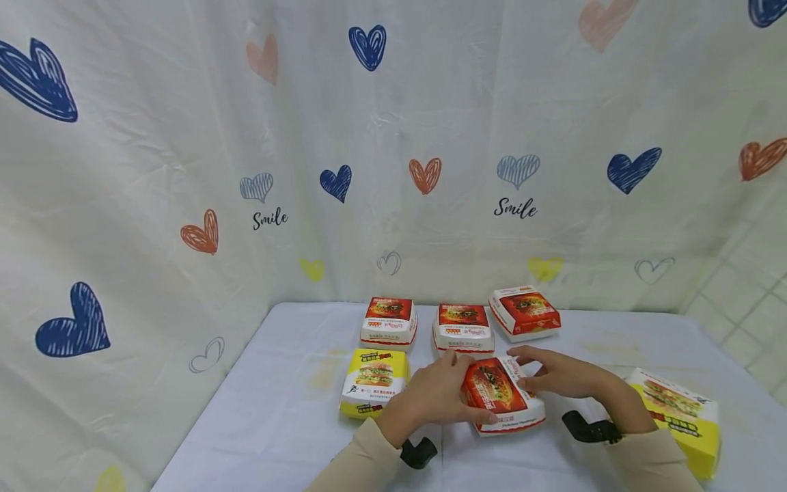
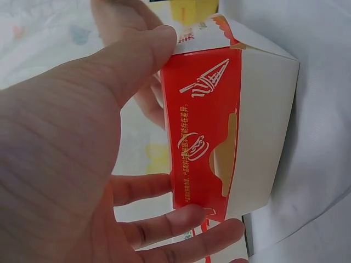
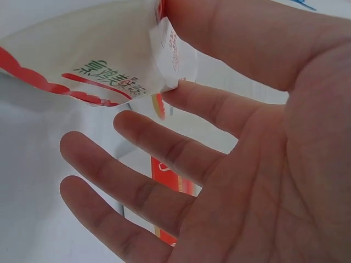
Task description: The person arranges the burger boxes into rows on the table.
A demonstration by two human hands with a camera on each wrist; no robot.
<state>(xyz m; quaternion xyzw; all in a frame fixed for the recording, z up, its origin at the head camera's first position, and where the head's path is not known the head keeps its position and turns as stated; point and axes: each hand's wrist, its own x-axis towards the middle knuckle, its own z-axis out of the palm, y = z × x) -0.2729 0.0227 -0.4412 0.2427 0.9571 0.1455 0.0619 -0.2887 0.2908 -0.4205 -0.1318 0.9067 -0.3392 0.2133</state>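
Observation:
Between both hands is a red and white burger box (image 1: 496,389) with a burger picture on its lid. My left hand (image 1: 435,393) holds its left end, thumb on the near side and fingers towards the far side. In the left wrist view, the red side panel of the burger box (image 2: 203,137) faces the palm, fingertips against its edge. At the far right corner my right hand (image 1: 562,372) pinches the box between thumb and index finger. The other fingers of the right hand (image 3: 236,175) spread out below. Whether the box touches the table cannot be told.
Three more red and white boxes, a left one (image 1: 389,321), a middle one (image 1: 463,328) and a right one (image 1: 525,312), stand behind. A yellow burger box (image 1: 374,383) lies left, another yellow box (image 1: 679,417) beside the right forearm. A heart-printed curtain (image 1: 455,123) hangs behind the table (image 1: 258,410).

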